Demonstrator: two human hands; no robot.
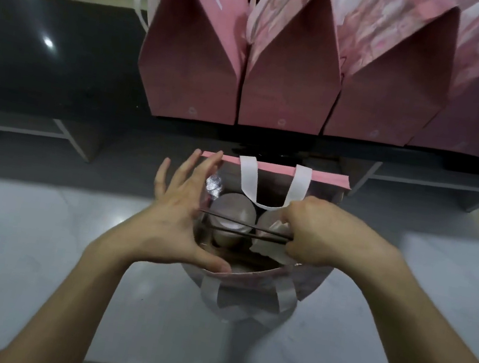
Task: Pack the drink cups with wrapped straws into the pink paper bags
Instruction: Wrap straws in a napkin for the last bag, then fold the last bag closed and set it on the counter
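I see open pink bag (257, 280) below me, 2 cups (231, 214) inside. Left hand (171, 221) grip spread, bracing bag mouth. Right hand (314, 233) grip pinching wrapped straws (243, 228) across cups. I tilt straws down beside cups, keep mouth wide.

Place: a drink shop's packing counter, I'd say
Evidence: my row of filled pink paper bags (291, 74) on the glossy black countertop (49, 53) (white ribbon handles up)
Floor: pale polished tiles (34, 259)
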